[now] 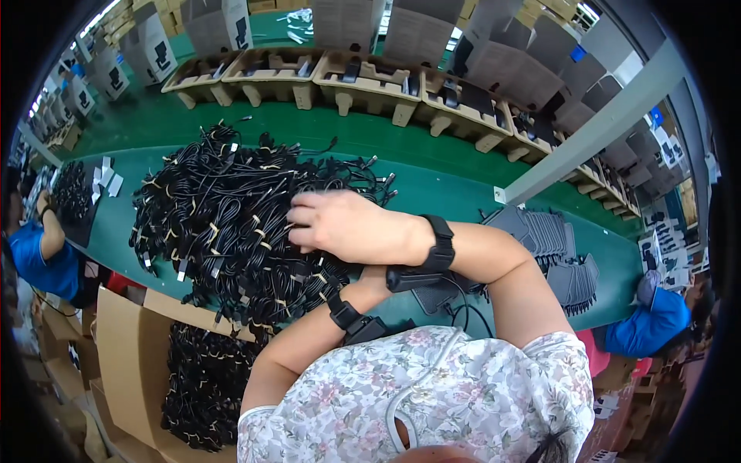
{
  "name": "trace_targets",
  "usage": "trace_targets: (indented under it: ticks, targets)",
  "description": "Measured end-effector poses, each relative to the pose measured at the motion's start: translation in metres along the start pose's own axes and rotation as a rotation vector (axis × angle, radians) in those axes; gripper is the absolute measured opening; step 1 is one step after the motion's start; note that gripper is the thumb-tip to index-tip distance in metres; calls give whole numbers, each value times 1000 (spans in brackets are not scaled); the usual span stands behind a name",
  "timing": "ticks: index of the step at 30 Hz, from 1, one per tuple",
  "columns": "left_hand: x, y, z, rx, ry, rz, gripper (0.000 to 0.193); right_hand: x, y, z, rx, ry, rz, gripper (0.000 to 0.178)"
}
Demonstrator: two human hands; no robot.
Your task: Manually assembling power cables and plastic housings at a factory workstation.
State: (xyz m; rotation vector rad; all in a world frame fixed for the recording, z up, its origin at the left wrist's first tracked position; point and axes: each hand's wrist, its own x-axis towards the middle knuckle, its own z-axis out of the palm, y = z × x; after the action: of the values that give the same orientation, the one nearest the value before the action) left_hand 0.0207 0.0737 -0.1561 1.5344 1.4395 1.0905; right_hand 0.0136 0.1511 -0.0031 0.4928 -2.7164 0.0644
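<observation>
Extending over black cables at nine o'clock, likely banded against tangling, the right hand parts its fingers; I cannot tell whether it or the left hand grips.

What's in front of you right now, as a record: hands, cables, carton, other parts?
Right hand: over the cable pile's right side, blurred, grip unclear
Left hand: mostly hidden by the right wrist
Cable pile: black, bundled, on green bench
Carton: open, below bench's near edge, black cables inside
Grey parts: overlapping stacks, right of the hands
Trays: brown, in a row beyond
</observation>
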Motion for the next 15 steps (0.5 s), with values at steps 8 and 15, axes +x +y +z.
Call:
trace_targets:
  ticks: [8, 15]
  targets:
    - [5, 8, -1, 211, 154, -46, 39, -17, 5, -9, 189, 27, 48, 35]
    - [2, -3, -4, 246, 119, -68, 41, -30, 2, 4, 184, -15, 206, 38]
